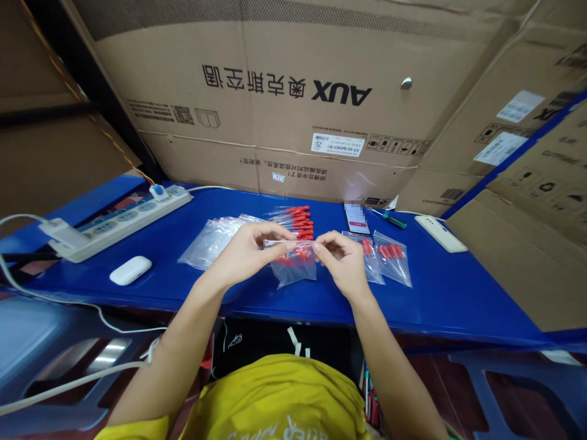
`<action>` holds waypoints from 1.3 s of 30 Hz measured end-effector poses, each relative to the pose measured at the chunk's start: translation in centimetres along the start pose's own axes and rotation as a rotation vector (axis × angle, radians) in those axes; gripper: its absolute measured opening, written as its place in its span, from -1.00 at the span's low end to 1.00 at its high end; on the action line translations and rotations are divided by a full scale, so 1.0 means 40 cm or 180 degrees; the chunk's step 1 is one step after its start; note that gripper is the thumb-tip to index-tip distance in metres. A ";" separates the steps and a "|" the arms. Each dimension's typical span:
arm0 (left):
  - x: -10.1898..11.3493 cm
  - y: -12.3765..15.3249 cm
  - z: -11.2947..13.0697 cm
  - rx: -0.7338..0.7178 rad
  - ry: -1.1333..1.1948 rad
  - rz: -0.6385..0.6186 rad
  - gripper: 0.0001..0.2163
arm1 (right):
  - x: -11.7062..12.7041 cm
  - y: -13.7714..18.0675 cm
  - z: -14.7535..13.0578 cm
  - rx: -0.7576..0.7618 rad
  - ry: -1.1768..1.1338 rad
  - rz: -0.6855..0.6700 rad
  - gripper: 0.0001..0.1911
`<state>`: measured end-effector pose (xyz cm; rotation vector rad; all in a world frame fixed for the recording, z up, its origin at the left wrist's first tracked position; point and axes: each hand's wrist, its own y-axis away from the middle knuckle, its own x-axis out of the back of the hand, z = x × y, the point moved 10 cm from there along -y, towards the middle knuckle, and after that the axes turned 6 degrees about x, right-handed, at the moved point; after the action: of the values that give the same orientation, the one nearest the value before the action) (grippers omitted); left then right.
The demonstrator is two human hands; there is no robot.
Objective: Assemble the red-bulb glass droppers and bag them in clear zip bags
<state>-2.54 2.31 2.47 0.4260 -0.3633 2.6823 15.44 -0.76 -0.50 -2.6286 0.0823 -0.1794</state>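
My left hand (pixel 250 247) and my right hand (pixel 342 260) pinch the top edge of a small clear plastic bag (pixel 296 269) between them, above the blue table (pixel 458 293). The bag hangs down and has several red pieces inside. Behind the bag lies a loose heap of red pieces (pixel 300 221) on the table. Two filled clear bags with red pieces (pixel 387 260) lie just right of my right hand. A pile of empty clear bags (pixel 213 239) lies left of my left hand.
A white power strip (pixel 119 223) and a white earbud case (pixel 131 270) sit at the left. A phone (pixel 356 219), a green screwdriver (pixel 389 218) and a white remote-like bar (pixel 440 233) lie at the back right. Large cardboard boxes (pixel 284 91) wall the back and right.
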 end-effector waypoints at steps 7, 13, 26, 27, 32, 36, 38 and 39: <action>-0.024 0.017 0.066 -0.0632 -0.0318 0.0052 -0.89 | -0.002 0.011 -0.071 0.0790 0.0386 -0.0004 -0.82; -0.027 0.027 0.078 -0.0793 -0.0384 0.0025 -0.88 | -0.002 0.021 -0.102 0.1213 0.0539 0.0044 -0.87; -0.036 0.052 0.125 -0.1259 -0.0797 0.0084 -0.87 | -0.014 0.021 -0.094 0.1151 0.0225 -0.0084 -0.95; -0.039 0.054 0.127 -0.1286 -0.0848 0.0101 -0.87 | -0.014 0.021 -0.094 0.1142 0.0218 -0.0091 -0.94; -0.050 0.060 0.131 -0.1339 -0.1076 0.0175 -0.87 | -0.021 0.019 -0.096 0.1106 0.0327 -0.0140 -0.91; -0.056 0.061 0.130 -0.1350 -0.1259 0.0238 -0.86 | -0.026 0.019 -0.098 0.1119 0.0449 -0.0149 -0.90; -0.058 0.061 0.129 -0.1364 -0.1299 0.0260 -0.86 | -0.025 0.018 -0.097 0.1110 0.0443 -0.0135 -0.91; -0.058 0.061 0.128 -0.1375 -0.1294 0.0274 -0.86 | -0.024 0.018 -0.096 0.1101 0.0441 -0.0128 -0.92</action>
<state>-0.29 -2.24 5.93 0.8292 -1.0726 2.4815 13.90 -3.13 2.37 -2.2723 0.0410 -0.3566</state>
